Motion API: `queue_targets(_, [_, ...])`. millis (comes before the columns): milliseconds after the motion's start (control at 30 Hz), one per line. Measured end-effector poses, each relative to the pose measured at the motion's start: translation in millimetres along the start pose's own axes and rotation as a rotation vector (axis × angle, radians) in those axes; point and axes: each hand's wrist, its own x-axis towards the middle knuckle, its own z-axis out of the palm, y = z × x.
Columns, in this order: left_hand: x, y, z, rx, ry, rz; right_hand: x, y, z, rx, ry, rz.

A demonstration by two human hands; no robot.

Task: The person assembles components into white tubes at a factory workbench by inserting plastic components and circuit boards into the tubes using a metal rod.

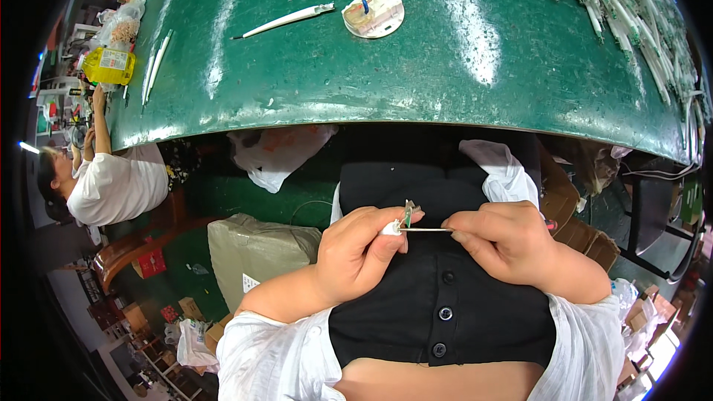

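Observation:
Over my lap, my left hand (350,254) pinches a small white plastic part (391,229) between thumb and fingers. A small green circuit board piece (408,215) sticks up beside it at the fingertips. My right hand (505,241) is closed round a screwdriver (429,230), its thin metal shaft pointing left. The shaft's tip meets the white part. A bit of red handle shows past the right hand; the rest is hidden by the fingers.
On the green table (312,89) lie a slim white stick (290,19) and a round white device (375,13). Many white sticks with green ends (594,0) are heaped far right. A wrapped box (260,256) stands left of my lap. Another person (119,186) sits at left.

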Motion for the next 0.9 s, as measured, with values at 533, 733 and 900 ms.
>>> queue_targets(533, [9,-2,9,0.24,-0.024,0.081,17,6,4,0.213,0.055,-0.066])
queue_targets(733, [8,-4,8,0.223,-0.014,0.041,17,3,9,0.299,0.086,0.043])
queue_targets(900, [6,-5,8,0.195,-0.009,0.062,9,5,4,0.362,-0.007,0.229])
